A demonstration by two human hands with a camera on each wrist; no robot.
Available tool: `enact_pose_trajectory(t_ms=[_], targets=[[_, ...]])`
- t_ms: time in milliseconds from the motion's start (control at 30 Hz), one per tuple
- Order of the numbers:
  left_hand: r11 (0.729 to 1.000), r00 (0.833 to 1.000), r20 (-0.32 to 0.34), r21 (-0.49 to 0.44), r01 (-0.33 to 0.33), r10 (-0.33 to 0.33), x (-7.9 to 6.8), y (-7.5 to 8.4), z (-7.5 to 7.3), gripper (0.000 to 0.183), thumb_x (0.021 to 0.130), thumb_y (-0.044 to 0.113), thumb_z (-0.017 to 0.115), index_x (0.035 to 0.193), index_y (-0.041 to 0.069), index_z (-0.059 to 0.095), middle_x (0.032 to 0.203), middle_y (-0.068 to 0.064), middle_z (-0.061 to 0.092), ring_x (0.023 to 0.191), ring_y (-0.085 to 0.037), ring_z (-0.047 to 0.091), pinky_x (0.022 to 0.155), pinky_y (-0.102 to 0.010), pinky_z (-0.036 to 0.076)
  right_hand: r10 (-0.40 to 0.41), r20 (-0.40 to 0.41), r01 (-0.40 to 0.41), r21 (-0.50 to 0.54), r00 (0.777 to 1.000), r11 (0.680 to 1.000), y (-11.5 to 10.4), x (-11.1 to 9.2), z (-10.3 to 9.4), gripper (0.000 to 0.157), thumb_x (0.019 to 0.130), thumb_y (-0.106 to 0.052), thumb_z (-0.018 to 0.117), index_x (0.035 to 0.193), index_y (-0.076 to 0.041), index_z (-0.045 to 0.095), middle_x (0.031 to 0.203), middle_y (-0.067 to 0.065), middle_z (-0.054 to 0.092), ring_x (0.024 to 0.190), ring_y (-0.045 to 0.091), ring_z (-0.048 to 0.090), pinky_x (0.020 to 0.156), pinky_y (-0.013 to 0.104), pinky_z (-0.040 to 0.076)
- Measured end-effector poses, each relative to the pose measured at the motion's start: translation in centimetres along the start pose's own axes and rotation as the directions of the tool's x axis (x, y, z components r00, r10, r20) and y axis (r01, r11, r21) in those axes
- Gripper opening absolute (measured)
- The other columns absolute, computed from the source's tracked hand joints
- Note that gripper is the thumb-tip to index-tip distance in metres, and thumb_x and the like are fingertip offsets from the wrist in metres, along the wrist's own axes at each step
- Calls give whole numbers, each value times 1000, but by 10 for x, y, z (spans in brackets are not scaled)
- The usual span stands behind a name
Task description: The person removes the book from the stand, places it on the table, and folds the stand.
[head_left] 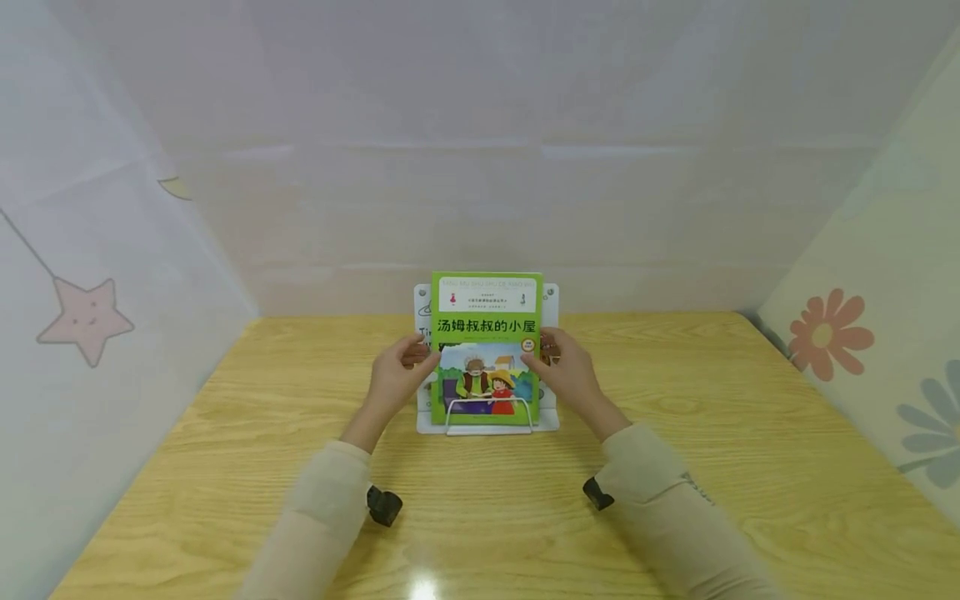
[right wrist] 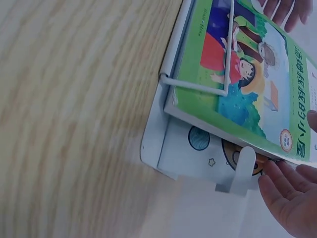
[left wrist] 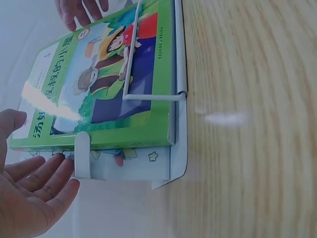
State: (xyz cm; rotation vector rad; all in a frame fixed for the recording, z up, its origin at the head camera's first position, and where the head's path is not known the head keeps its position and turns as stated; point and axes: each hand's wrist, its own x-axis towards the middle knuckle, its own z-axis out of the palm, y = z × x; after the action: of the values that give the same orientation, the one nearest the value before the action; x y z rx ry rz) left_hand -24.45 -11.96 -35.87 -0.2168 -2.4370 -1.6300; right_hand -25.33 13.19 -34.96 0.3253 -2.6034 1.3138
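Observation:
A green picture book (head_left: 487,333) stands upright on a white book stand (head_left: 551,408), its front lower part behind a white wire holder (head_left: 487,431). My left hand (head_left: 397,371) is at the book's left edge, thumb in front of the cover and the other fingers beside the stand. In the left wrist view its fingers are spread and loosely bent. My right hand (head_left: 570,371) is at the right edge, thumb over the cover's side. In the right wrist view the other fingertips lie by the book's edge and the stand's side tab (right wrist: 243,171). Contact is hard to tell.
The stand rests on a wood-grain table (head_left: 480,517). Behind it hangs a pale cloth backdrop (head_left: 480,167), with a pink star (head_left: 85,321) on the left panel and a red flower (head_left: 828,333) on the right. Each wrist bears a small black device (head_left: 384,505).

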Motion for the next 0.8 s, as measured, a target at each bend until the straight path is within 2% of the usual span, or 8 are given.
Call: enact_pose_trajectory(t_ms=[167,367,600,800], targets=[[998,999,-34,-45,33,-34,-1,-1,6,50,79,22,63,121,3,46,104,-13,55,94,-23,52,81,-30,44,50,-17,-48,78,999,996,3,0,6,54,80,-22,62,124,-1,39,106,15,51,95,27,50,79,36,44],[998,998,-66,-60,9,-13,2,2,13,50,79,19,62,123,3,44,103,-15,54,92,-25,52,78,-32,45,82,-56,-74,137,995,988,2,3,10,47,80,-16,61,120,1,44,103,15,51,91,27,49,76,35,44],[997,992,-129,-70,-7,-2,4,2,19,43,79,12,61,119,3,49,96,-15,55,86,-25,54,73,-31,48,146,-107,-126,169,984,977,2,8,14,39,82,-16,60,115,2,49,97,14,52,87,24,50,73,31,46],[999,987,-163,-38,-24,17,6,-1,22,43,78,9,61,118,1,49,92,-14,54,81,-24,53,72,-31,47,176,-129,-142,238,976,961,-1,9,16,34,82,-12,59,110,4,50,95,15,51,85,24,50,73,31,46]])
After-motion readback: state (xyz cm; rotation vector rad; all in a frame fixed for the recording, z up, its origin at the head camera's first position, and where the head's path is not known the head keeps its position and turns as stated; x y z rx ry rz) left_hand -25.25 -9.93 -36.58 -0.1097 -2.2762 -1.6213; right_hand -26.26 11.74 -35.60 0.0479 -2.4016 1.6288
